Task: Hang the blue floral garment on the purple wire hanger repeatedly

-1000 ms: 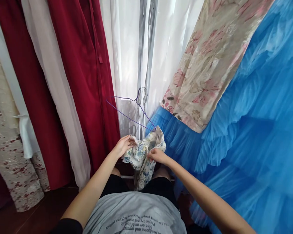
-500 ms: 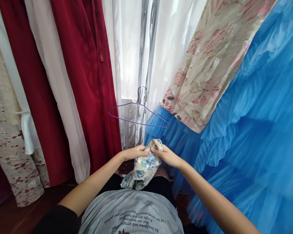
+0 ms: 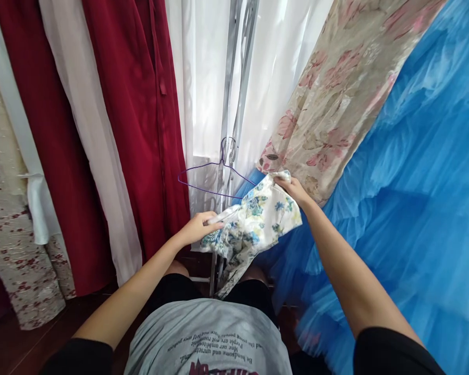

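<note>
Partly behind the floral cloth (image 3: 263, 213) hangs a purple hanger (image 3: 222, 163).

Just one head cam here, worn above and behind the fingers (image 3: 214, 226), aimed forward and steeply down. It's pretty near them, so they land around mid-frame. The wearer's grey shirt (image 3: 209, 328) sits on this side of the fingers, and white fabric (image 3: 208, 78) runs up past them to the top.

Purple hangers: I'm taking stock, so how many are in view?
1: the purple hanger, in front of the white fabric, partly hidden by the blue-flowered garment. Others may be hidden.
</note>
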### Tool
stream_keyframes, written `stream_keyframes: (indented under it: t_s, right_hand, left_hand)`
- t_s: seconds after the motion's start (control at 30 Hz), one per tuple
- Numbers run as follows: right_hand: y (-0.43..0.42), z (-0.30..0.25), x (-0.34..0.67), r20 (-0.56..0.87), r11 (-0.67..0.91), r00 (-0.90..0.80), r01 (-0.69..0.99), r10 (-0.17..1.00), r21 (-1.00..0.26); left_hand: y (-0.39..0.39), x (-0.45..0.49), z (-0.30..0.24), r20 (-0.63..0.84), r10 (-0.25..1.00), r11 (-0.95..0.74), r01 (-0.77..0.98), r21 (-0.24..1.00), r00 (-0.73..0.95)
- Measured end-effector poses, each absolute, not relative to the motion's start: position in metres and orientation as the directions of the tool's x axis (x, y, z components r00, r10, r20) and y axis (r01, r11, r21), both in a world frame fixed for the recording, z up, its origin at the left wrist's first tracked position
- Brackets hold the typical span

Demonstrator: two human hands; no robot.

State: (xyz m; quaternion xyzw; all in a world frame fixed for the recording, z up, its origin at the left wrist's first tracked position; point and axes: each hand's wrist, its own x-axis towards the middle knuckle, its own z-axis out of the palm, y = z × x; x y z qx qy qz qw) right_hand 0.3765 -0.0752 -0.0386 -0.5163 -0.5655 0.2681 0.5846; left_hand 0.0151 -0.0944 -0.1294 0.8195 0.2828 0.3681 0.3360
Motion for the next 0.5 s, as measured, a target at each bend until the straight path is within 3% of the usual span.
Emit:
stream_keyframes:
  t_s: [0.23, 0.37, 0.43, 0.5]
  right_hand:
    - [-0.014, -0.04, 0.31, 0.326, 0.318, 0.028, 0.157, 0.945, -0.935]
    - [-0.026, -0.032, 0.306, 0.313, 0.318, -0.061, 0.13, 0.948, -0.939]
    - [-0.033, -0.025, 0.311, 0.277, 0.293, -0.13, 0.123, 0.952, -0.948]
    - [-0.039, -0.018, 0.315, 0.257, 0.286, -0.193, 0.137, 0.947, -0.949]
  left_hand:
    - [-0.088, -0.021, -0.112, 0.478, 0.797, -0.586, 0.278, 0.762, 0.37]
    - [-0.062, -0.069, -0.117, 0.563, 0.757, -0.648, 0.495, 0.579, 0.333]
    - [-0.046, -0.092, -0.118, 0.543, 0.74, -0.657, 0.596, 0.462, 0.396]
    - [-0.028, -0.105, -0.114, 0.49, 0.791, -0.587, 0.679, 0.441, 0.366]
